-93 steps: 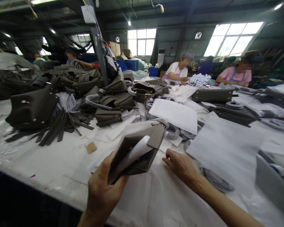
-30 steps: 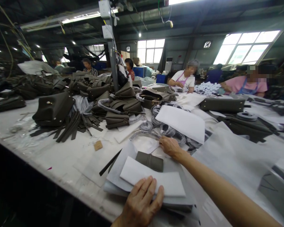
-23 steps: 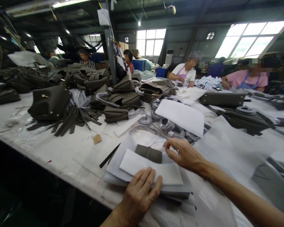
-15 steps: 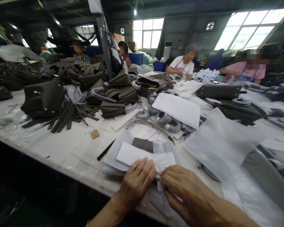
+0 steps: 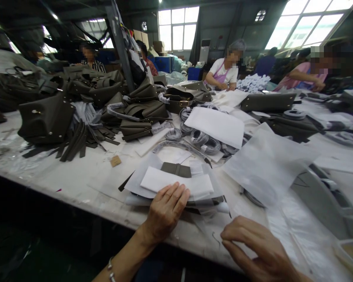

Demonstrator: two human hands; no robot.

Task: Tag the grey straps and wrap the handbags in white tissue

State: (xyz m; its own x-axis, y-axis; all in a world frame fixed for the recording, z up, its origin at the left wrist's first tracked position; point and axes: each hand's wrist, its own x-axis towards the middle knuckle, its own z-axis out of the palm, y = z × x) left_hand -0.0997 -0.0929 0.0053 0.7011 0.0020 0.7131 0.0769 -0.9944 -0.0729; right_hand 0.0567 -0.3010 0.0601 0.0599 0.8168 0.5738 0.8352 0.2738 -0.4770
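Note:
My left hand (image 5: 166, 209) lies with outstretched fingers on a folded white padding sheet (image 5: 176, 182). Beneath the padding is a sheet of translucent wrapping paper (image 5: 135, 178), spread over a dark olive bag whose strap panel (image 5: 175, 169) shows behind the padding. The bag's lower part is mostly covered. My right hand (image 5: 253, 243) hovers by the table's front edge, right of the bundle and apart from it. Its fingers are bent, thumb and forefinger slightly apart, with nothing visible between them. A thin dark curved thread (image 5: 216, 239) lies just left of its fingertips.
Olive bags (image 5: 47, 119) and loose straps (image 5: 73, 141) pile up at the left. Wrapped coiled straps (image 5: 206, 141) lie behind the bundle under a white sheet (image 5: 216, 126). Translucent paper (image 5: 267, 164) and a grey bin (image 5: 320, 199) are at right. Co-workers (image 5: 223, 74) sit across the table.
My right hand has let go of the bundle's front edge and moved right and down, away from it. My left hand stays on the padding. The view has shifted slightly.

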